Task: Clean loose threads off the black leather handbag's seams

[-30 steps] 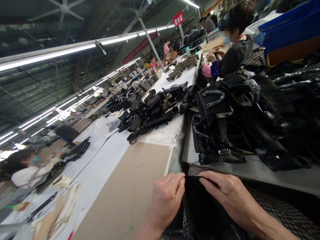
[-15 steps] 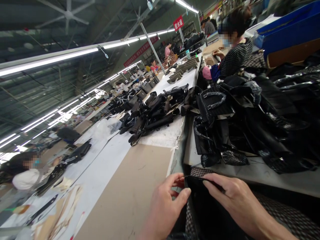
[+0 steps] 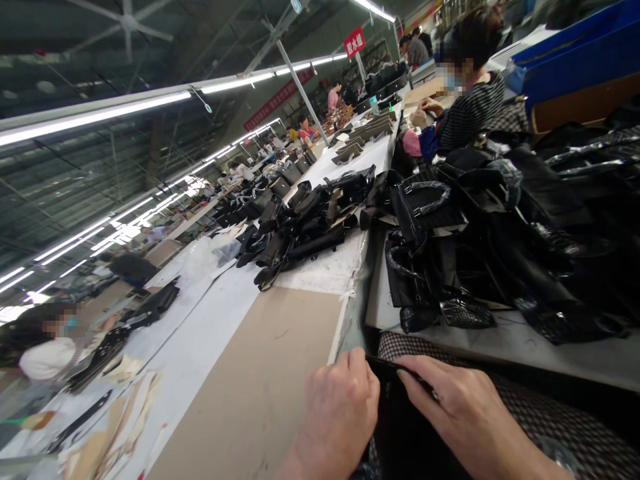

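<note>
Left hand [image 3: 337, 417]: knuckles up, fingers curled together, pinching the black bag [image 3: 400, 427] edge.
Right hand [image 3: 457, 413]: palm down, fingers together, pressing the same edge just beside.

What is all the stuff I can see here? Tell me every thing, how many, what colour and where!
Thin black leather piece: one, black, at the bottom middle, pinched by both hands.
Checked black-and-white fabric: one, under the leather piece, bottom right.
Brown cardboard sheet: one, tan, on the long table, left of the hands.
Long white work table: one, white, running away into the distance.
Pile of black leather parts: one heap, black, on the table's middle.
Heap of shiny black handbags: one heap, black, right side.
Person in a striped top: one, seated, upper right.
Red hanging sign: one, red, top middle.
Left hand: one, gripping the piece's left end.
Right hand: one, fingers along its top edge.
</note>
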Demonstrator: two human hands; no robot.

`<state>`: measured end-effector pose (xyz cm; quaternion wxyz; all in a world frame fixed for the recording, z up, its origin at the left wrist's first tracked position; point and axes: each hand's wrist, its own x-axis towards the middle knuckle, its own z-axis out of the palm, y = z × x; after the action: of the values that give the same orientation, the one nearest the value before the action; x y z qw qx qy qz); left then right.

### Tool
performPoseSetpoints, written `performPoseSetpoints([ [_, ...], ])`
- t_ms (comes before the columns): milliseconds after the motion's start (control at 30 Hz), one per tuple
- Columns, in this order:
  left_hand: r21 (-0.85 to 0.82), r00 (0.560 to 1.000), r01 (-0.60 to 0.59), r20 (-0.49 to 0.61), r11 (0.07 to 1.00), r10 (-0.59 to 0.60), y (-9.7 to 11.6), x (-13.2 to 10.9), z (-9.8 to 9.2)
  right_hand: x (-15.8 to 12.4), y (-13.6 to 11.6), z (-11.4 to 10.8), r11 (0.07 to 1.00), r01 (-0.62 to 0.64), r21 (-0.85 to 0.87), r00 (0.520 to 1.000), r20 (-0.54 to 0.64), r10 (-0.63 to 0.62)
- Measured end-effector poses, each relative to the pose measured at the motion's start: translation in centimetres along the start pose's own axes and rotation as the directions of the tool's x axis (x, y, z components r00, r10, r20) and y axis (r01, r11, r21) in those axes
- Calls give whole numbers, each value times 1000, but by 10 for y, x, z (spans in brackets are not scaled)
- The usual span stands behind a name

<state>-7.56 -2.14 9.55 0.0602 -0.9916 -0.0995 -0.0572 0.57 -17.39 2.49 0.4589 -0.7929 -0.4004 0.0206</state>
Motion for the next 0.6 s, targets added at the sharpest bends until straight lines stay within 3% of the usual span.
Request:
performPoseSetpoints([
  [133, 130, 985, 106, 123, 986, -122, 7, -4, -7, 1, -10, 4, 994, 95, -53, 995, -12, -96],
  [300, 135, 952, 192, 214, 972, -218, 7, -10, -14, 2, -18, 5, 989, 131, -73, 991, 46, -127],
  [467, 125, 969, 136, 192, 983, -158, -1, -4, -13, 0, -18, 3, 985, 158, -71, 987, 46, -155],
  [600, 41, 981, 121, 147, 992, -125, -7, 3, 0, 1, -15, 4, 988, 136, -76, 989, 66, -131],
])
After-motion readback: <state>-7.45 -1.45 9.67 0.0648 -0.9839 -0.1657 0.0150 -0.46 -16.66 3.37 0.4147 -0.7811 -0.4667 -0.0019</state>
